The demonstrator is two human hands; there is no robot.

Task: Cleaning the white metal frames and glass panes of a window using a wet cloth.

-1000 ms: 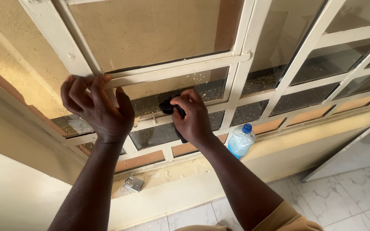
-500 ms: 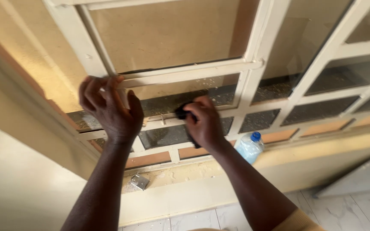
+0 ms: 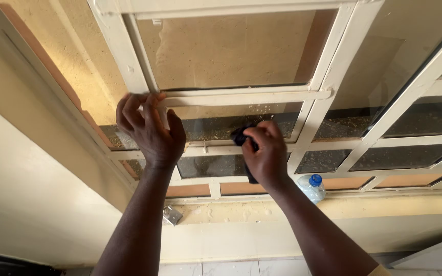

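A cream metal window frame [image 3: 328,66] with several glass panes fills the view. My left hand [image 3: 149,130] grips the frame bar at the lower left corner of the big upper pane. My right hand [image 3: 266,151] is shut on a dark cloth [image 3: 239,136] and presses it against the wet, speckled lower pane [image 3: 216,125] just under the horizontal bar. Part of the cloth hangs out below my palm.
A clear plastic bottle with a blue cap [image 3: 311,187] stands on the beige sill to the right of my right wrist. A small metal latch piece [image 3: 171,215] lies on the sill [image 3: 241,209] below my left forearm. Tiled floor shows at the bottom edge.
Both hands have shifted up and to the right along the frame. My right hand with the cloth has moved along the lower pane.
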